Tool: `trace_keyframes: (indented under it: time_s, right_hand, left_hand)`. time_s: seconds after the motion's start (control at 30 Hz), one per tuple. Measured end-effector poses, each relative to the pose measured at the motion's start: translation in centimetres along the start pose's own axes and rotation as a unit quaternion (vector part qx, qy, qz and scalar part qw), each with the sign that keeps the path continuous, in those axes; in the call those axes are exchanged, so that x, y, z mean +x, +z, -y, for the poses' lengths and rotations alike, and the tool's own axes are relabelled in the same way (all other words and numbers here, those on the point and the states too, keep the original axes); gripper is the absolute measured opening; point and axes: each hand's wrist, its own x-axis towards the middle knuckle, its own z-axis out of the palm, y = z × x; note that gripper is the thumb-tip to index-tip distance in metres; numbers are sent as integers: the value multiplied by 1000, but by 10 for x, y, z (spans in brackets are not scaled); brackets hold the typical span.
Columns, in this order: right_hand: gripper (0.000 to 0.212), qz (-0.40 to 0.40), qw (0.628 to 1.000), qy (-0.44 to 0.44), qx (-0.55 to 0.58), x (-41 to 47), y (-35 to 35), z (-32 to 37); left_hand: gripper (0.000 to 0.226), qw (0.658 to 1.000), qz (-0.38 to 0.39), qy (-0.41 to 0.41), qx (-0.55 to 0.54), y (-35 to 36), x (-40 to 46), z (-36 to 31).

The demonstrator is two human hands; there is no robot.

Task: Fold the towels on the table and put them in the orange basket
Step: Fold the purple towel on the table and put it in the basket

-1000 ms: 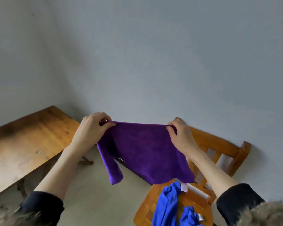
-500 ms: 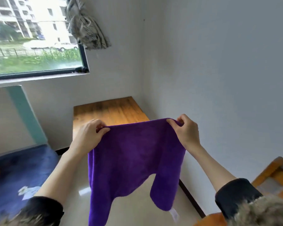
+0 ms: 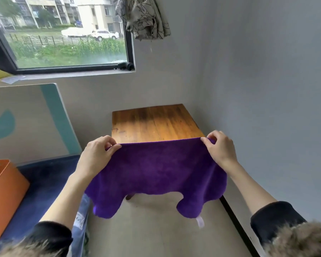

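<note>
Orange basket [image 3: 6, 191] newly in view, contents hidden.

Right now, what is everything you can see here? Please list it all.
towel: one, purple, held up by its top corners in front of the table, a white tag at its lower right
table: one, brown wood, in the corner under the window
basket: one, orange, far left on the blue mat
mat: one, dark blue, lower left
window: one, dark frame, upper left
curtain: one, patterned grey, bunched right of the window
board: one, pale with teal shapes, leaning on the left wall
left hand: fingers pinch the towel's left corner
right hand: fingers pinch its right corner
</note>
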Motion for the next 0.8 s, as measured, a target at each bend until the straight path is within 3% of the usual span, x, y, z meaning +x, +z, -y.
trace_keyframes:
  time_s: [0.17, 0.4, 0.57, 0.8]
  right_hand:
    - [11, -20, 1000, 8, -5, 57, 33, -8]
    - [37, -73, 993, -1, -89, 151, 87, -31]
    - [40, -26, 990, -13, -137, 209, 132, -65]
    - [32, 51, 983, -22, -174, 275, 190, -96]
  left_hand:
    - [10, 1000, 11, 4, 12, 28, 48, 15]
    - [13, 998, -15, -49, 26, 82, 128, 38]
    - [20, 992, 31, -113, 51, 129, 179, 49]
    - [10, 987, 81, -126, 66, 185, 237, 68]
